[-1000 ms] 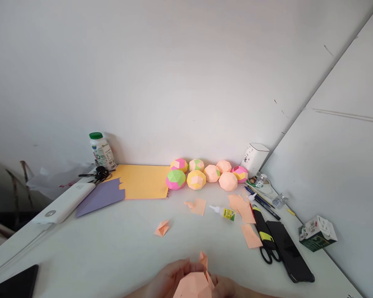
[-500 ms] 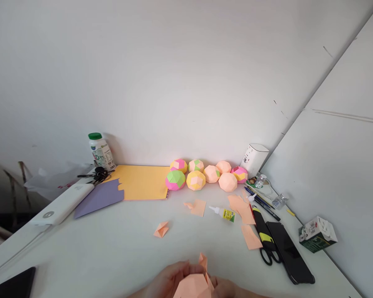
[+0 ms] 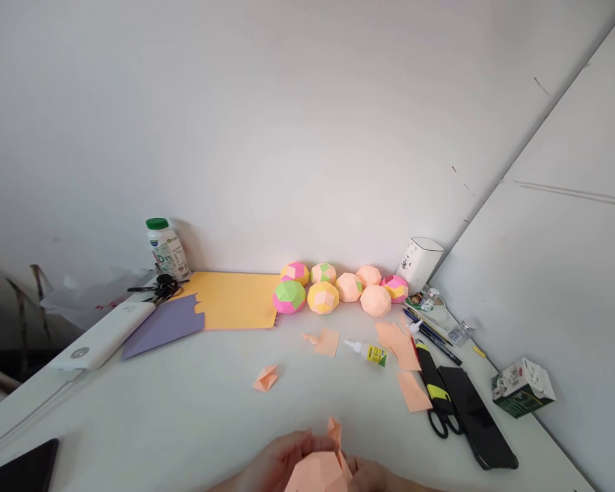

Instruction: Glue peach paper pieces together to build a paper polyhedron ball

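At the bottom edge, a peach folded-paper ball (image 3: 318,473) sits between both hands, its lower part cut off by the frame. My left hand (image 3: 287,454) curls round its left and far side. My right hand (image 3: 372,475) grips its right side, where small folded flaps (image 3: 335,432) stick up. The fingertips are partly hidden behind the paper. A separate folded peach paper piece (image 3: 266,378) lies on the desk beyond my left hand. Farther off are a small glue bottle (image 3: 373,354) on its side and a peach paper scrap (image 3: 328,342).
Several finished paper balls (image 3: 323,298) stand against the wall. On the right lie paper scraps (image 3: 413,391), scissors (image 3: 445,420), a black phone (image 3: 479,417) and a small box (image 3: 523,387). Leftward are yellow paper (image 3: 238,301), purple paper (image 3: 167,326), a white power strip (image 3: 105,338) and a bottle (image 3: 167,249).
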Demonstrator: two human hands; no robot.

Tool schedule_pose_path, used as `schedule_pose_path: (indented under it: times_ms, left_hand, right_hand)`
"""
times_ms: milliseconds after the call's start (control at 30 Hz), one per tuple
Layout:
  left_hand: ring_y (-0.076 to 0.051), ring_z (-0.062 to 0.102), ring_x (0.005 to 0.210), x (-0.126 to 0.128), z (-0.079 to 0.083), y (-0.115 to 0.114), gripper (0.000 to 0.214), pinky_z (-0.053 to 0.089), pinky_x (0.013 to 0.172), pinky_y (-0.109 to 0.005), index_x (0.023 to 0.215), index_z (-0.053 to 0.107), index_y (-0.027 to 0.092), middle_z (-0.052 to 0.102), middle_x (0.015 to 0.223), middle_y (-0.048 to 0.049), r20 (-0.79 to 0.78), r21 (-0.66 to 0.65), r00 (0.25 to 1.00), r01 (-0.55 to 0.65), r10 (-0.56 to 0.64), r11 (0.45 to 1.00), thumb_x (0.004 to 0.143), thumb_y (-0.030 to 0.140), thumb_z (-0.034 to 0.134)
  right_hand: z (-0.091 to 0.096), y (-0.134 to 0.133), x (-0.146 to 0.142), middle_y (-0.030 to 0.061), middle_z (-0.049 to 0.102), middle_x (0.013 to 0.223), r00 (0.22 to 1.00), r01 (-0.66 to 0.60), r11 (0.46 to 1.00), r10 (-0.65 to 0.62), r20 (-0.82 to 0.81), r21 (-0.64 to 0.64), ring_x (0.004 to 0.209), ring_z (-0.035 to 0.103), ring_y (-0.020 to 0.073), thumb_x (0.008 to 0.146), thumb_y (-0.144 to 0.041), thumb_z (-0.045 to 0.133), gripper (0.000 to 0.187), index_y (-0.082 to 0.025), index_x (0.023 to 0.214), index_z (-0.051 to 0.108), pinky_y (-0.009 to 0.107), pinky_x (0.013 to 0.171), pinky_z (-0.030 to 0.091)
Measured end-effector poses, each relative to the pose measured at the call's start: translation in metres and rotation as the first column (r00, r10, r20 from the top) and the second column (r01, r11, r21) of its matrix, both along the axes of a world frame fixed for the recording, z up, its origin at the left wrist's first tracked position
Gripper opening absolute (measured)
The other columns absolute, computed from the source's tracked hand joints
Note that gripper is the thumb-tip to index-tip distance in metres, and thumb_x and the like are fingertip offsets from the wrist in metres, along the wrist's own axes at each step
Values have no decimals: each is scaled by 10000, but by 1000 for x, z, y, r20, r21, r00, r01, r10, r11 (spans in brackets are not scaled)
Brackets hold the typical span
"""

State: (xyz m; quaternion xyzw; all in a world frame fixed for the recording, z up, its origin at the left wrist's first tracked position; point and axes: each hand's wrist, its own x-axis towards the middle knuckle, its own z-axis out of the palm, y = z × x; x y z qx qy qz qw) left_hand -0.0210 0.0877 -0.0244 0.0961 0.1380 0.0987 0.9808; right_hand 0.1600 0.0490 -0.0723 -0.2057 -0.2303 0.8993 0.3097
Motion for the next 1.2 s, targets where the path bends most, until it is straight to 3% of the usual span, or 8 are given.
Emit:
schedule_pose_path:
  times_ms: [333, 533, 700, 833, 967, 1067, 1200]
  left_hand:
    - [-337, 619, 971, 2, -11, 1, 347, 389, 897, -414, 904, 689, 151, 693, 907, -141, 7, 88, 999, -35, 35, 996, 821, 437, 510]
    - [-323, 618, 972, 2, 2, 2, 307, 383, 905, -388, 863, 684, 137, 693, 905, -141, 13, 66, 1000, 14, -15, 998, 828, 384, 505]
    - [-320, 620, 959, 0, 6, -1, 298, 386, 887, -381, 856, 678, 149, 702, 903, -134, 2, 34, 1000, -8, 8, 999, 832, 381, 492]
    - [-312, 623, 934, -1, -2, -3, 320, 387, 876, -381, 873, 680, 155, 698, 903, -131, -26, 46, 1000, -2, 4, 999, 855, 395, 469]
    - [-322, 622, 933, -1, -15, -1, 368, 378, 890, -394, 917, 686, 174, 683, 878, -119, -31, 111, 997, -65, 69, 992, 850, 477, 489]
    - [-322, 599, 1019, -2, -23, 2, 425, 354, 941, -397, 1063, 665, 201, 665, 999, -109, -46, 129, 987, -147, 154, 981, 829, 527, 521]
    - [-306, 581, 1078, -4, -23, 4, 419, 316, 987, -411, 1207, 601, 258, 638, 1117, -91, -69, 166, 957, -267, 281, 949, 852, 471, 536]
  right_hand:
    - [-1, 2, 5, 14, 672, 768, 999, -39, 999, 39, 11, -34, 733, 592, 132, 536, -92, 720, 358, -90, 892, 686, 233, 731, 390]
    - [-1, 3, 6, -2, 665, 788, 999, -35, 997, 35, -4, -65, 737, 588, 123, 531, -68, 732, 429, -103, 953, 664, 228, 741, 374]
    - [-2, 2, 3, 4, 660, 795, 999, -33, 999, 33, -1, -15, 848, 611, 152, 544, -129, 754, 341, -106, 867, 649, 241, 819, 369]
    - [1, 2, -1, 1, 645, 715, 1000, -15, 1000, 15, -17, -19, 770, 599, 148, 533, -131, 757, 267, -101, 772, 643, 252, 787, 378]
    - [3, 1, 0, 11, 642, 686, 1000, 13, 1000, -13, -12, -26, 728, 591, 142, 561, -121, 742, 199, -80, 732, 648, 259, 776, 380]
    - [-3, -1, 2, 37, 670, 724, 999, 36, 998, -37, -22, -43, 791, 616, 172, 578, -112, 729, 212, -56, 773, 668, 277, 815, 377]
    - [-7, -2, 2, 74, 718, 809, 995, 70, 997, -73, -71, -41, 848, 648, 198, 598, -123, 689, 257, -44, 843, 688, 298, 853, 397]
